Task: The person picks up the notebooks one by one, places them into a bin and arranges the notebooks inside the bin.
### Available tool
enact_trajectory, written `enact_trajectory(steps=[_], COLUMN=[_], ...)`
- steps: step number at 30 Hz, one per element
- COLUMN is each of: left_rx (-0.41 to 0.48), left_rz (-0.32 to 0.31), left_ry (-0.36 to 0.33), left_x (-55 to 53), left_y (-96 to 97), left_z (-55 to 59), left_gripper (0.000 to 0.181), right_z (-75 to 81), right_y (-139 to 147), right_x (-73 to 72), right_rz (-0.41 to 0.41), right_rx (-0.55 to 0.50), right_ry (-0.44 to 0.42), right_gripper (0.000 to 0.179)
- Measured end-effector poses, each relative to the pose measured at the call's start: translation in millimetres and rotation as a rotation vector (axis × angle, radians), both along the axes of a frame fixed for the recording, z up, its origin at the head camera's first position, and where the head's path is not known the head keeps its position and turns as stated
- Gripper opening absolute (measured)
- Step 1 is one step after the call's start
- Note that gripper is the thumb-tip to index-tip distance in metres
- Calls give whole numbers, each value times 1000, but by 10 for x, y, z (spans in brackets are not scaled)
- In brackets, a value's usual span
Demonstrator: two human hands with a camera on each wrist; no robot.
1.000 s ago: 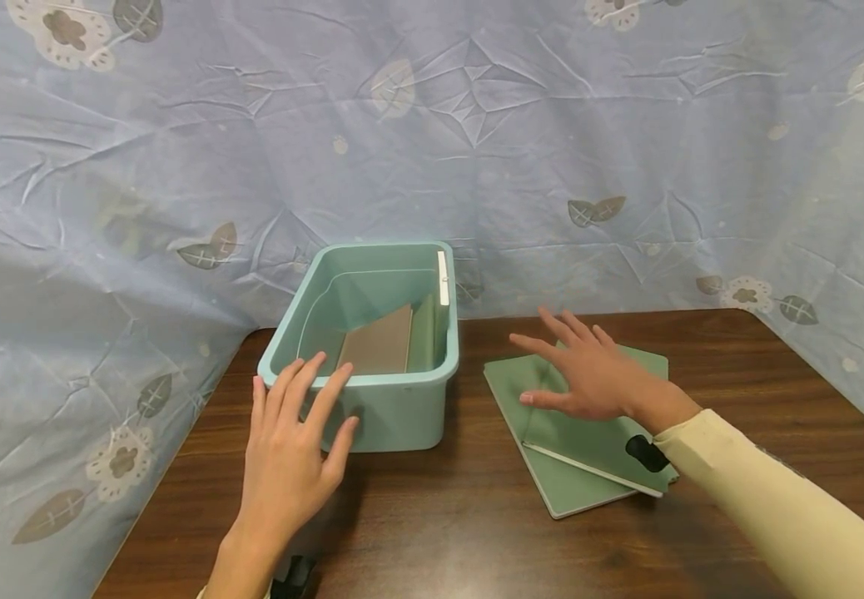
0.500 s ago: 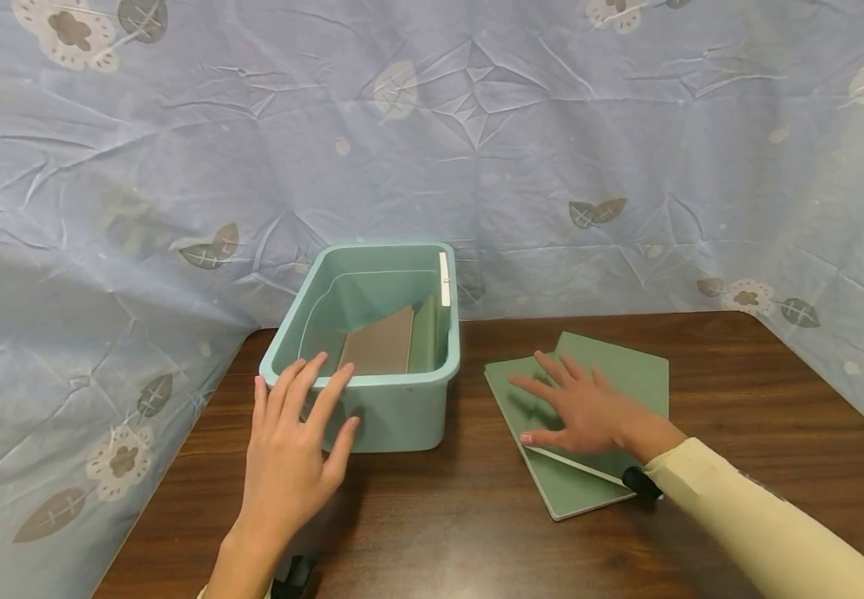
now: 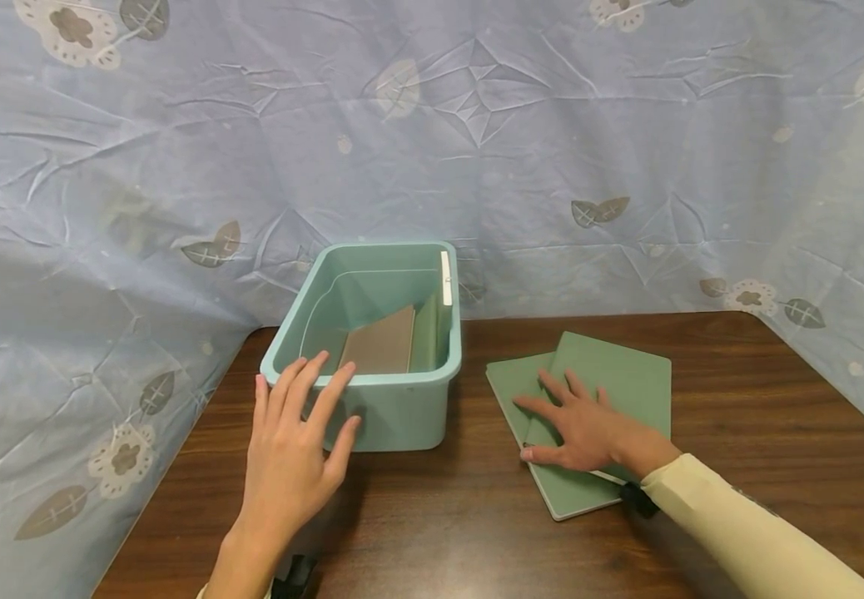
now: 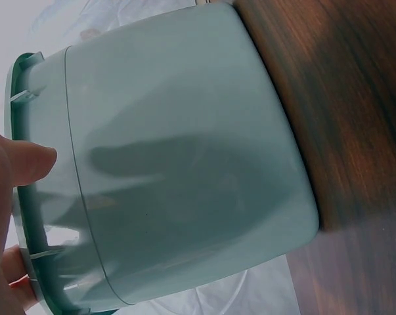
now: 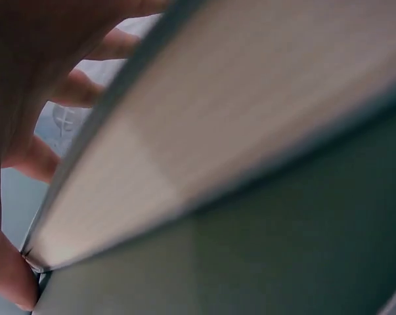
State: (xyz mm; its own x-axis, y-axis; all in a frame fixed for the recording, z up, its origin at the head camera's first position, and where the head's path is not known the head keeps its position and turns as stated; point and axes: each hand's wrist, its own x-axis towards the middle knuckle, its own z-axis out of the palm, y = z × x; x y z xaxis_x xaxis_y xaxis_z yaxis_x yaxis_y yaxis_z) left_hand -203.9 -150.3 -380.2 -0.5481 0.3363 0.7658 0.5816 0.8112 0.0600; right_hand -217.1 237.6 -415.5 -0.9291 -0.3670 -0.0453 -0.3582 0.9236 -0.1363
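A teal plastic bin stands on the table left of centre. My left hand is at its near rim, fingers spread and fairly straight over the edge. In the left wrist view, the thumb is by the outer wall just under the rim. Two green notebooks lie overlapped at the right: the upper notebook turned across the lower notebook. My right hand rests spread on the upper cover, its thumb by the notebook's left corner. The right wrist view shows the page block between the covers.
Inside the bin lean a brown notebook or board and a green one along the right wall. A blue floral cloth hangs behind and beside the brown wooden table.
My right hand has come down from above the notebooks onto the upper one, and its thumb has moved to that notebook's left corner. The left hand has stayed at the bin's rim.
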Motion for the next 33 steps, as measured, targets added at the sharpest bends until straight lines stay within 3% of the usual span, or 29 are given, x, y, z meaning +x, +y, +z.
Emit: enact_trajectory(steps=[13,24,33], left_rx=[-3,-1,0], left_rz=[-2,1,-1], left_ry=[-5,-17,-12], left_x=[5,13,1], left_y=[3,-1,-3], left_z=[1,9,14], left_gripper=[60,60,61], right_z=[-1,0,13], right_y=[-66,-155,-183], right_x=[89,76,65], right_rz=[-106,-216,-235], right_rx=[26,30,57], right_ry=[-26,-57,-31], right_gripper=[80,87,89])
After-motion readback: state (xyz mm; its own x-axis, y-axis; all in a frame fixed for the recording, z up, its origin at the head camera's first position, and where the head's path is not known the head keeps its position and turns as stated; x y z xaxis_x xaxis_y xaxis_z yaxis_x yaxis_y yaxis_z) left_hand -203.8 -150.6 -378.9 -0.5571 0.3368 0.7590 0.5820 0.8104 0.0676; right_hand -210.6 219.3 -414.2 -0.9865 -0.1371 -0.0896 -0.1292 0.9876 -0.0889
